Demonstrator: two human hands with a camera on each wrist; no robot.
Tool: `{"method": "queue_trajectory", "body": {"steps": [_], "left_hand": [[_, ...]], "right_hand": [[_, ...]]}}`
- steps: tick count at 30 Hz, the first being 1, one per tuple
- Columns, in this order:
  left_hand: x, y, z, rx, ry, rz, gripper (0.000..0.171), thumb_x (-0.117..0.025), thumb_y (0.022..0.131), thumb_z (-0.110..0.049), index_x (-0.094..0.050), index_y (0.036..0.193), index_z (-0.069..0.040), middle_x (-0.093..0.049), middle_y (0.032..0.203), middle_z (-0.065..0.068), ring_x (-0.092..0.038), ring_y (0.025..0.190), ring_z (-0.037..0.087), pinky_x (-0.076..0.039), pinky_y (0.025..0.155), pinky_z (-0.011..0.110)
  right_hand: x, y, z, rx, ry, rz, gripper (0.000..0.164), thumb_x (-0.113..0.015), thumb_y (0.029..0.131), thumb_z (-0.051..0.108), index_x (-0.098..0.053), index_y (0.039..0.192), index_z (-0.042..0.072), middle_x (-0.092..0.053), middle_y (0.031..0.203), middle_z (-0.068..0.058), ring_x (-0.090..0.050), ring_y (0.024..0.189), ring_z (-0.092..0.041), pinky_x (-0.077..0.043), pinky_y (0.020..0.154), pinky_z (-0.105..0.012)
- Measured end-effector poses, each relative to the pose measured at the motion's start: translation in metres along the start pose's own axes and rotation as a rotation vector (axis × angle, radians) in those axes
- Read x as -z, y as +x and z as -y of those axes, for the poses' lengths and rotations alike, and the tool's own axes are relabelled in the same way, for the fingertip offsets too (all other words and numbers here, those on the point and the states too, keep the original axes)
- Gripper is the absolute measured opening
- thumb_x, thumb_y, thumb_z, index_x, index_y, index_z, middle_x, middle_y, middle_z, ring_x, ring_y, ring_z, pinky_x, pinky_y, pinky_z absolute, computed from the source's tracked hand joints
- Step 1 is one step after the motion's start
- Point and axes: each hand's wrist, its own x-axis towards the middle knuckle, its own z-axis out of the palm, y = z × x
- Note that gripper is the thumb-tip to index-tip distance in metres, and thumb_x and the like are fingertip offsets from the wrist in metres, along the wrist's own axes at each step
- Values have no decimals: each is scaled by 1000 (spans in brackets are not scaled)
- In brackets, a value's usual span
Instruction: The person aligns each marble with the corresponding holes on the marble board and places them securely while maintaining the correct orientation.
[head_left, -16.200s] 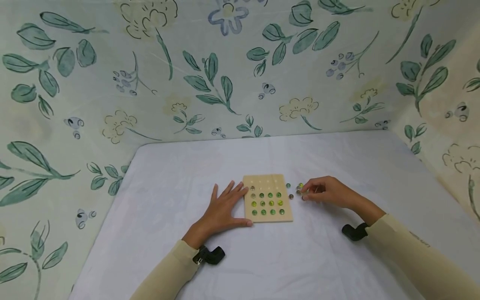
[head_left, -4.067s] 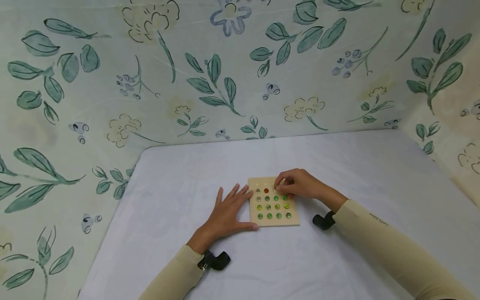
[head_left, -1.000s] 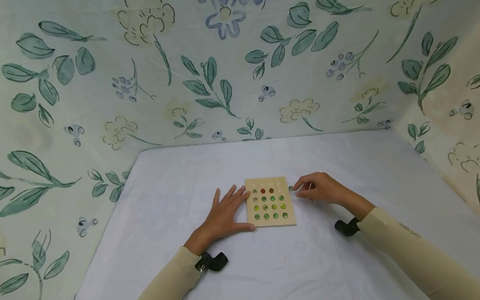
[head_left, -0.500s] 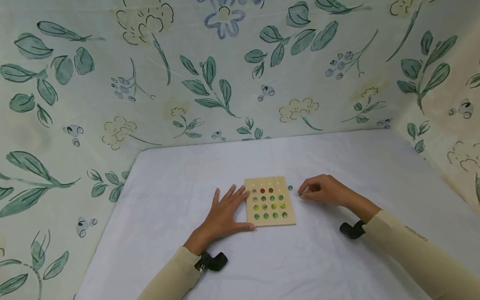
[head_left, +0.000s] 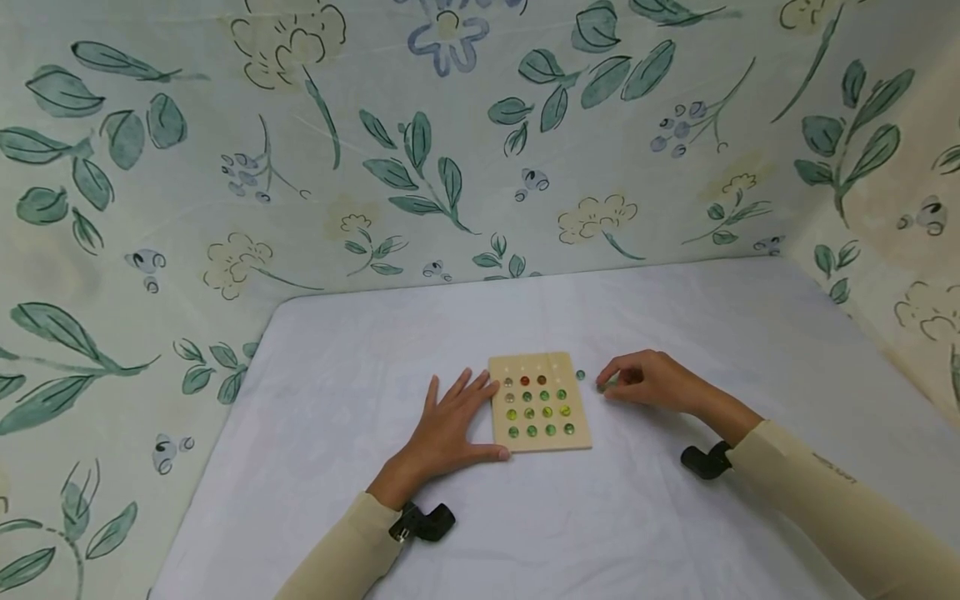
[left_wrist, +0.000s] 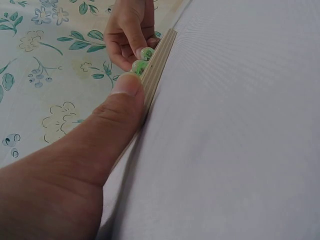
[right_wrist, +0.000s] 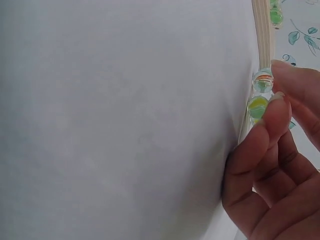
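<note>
A small wooden board (head_left: 534, 442) lies on the white cloth, with rows of glass marbles in its hollows, mostly green and yellow, plus a red marble (head_left: 525, 381) and a brownish one (head_left: 542, 380) in an upper row. Spread along the board's left side, my left hand (head_left: 442, 429) rests its fingertips on the edge, thumb at the front corner. To the board's right, my right hand (head_left: 648, 383) pinches a clear orange-striped marble (right_wrist: 263, 80) between thumb and finger. A yellow-green marble (right_wrist: 258, 107) shows right beside those fingertips.
One loose green marble (head_left: 581, 375) sits on the cloth (head_left: 420, 325) between the board and my right hand. Floral fabric (head_left: 480, 150) hangs behind and on both sides. Each wrist carries a black camera mount (head_left: 431, 523).
Over the earlier frames, the red and brownish marbles came onto the board and the loose group shrank. In the last second my right hand drew slightly right, uncovering the loose green marble.
</note>
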Motion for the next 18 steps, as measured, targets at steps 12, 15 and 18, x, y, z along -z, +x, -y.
{"method": "queue_trajectory", "body": {"steps": [12, 15, 18], "left_hand": [[-4, 1, 2, 13, 23, 12, 105, -56, 68, -84, -30, 153, -26, -21, 159, -5, -10, 148, 20, 4, 113, 59], [-3, 1, 1, 10, 14, 4, 105, -58, 69, -82, -31, 152, -25, -23, 159, -4, -11, 148, 22, 3, 113, 60], [-2, 0, 1, 4, 10, -3, 104, -59, 69, -81, -32, 152, -25, -24, 159, -3, -12, 148, 23, 3, 113, 61]], "right_hand": [[0, 1, -6, 11, -3, 9, 16, -75, 83, 11, -73, 99, 15, -56, 71, 1, -49, 66, -15, -40, 55, -22], [0, 2, -6, 20, 2, 12, 16, -76, 83, 11, -72, 98, 15, -56, 70, 1, -49, 66, -15, -40, 55, -21], [-1, 3, -6, 24, 2, 20, 15, -75, 83, 11, -72, 97, 15, -56, 70, 2, -50, 66, -14, -41, 55, -22]]}}
